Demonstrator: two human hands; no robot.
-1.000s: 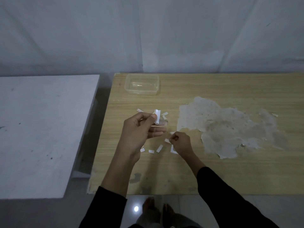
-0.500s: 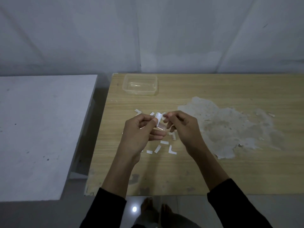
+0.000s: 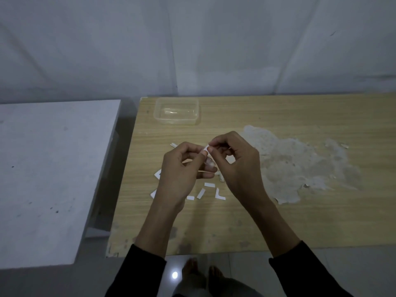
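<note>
Centrally, both hands are meeting in the air above the tabletop, fingertips touching. Left hand (image 3: 180, 170) is showing its back to the camera, thumb and forefinger pinching the lower end of a small white paper strip (image 3: 205, 149); its other fingers are curling under and pointing right. Right hand (image 3: 237, 166) is arching in from the right with the wrist bent, thumb and forefinger tips pinching the strip's upper end, remaining fingers folding loosely beneath. So the 2 hands are both gripping the strip, which is sitting between them, raised over the left half of the wooden table (image 3: 278, 221) and mostly hidden by fingers. Forearms are angling up from the bottom edge, bare above black sleeves (image 3: 141, 273).

Below the hands, cut paper pieces (image 3: 209, 185) are lying scattered on the wood, among them an L-shaped piece (image 3: 219, 195) near the right wrist. Just right of the right hand, a pale rough patch (image 3: 300, 163) is spreading across the tabletop. A clear plastic container (image 3: 176, 111) is standing at the far left corner, well apart from the hands. Left of the table, across a gap, a white slab (image 3: 47, 179) is lying flat.
</note>
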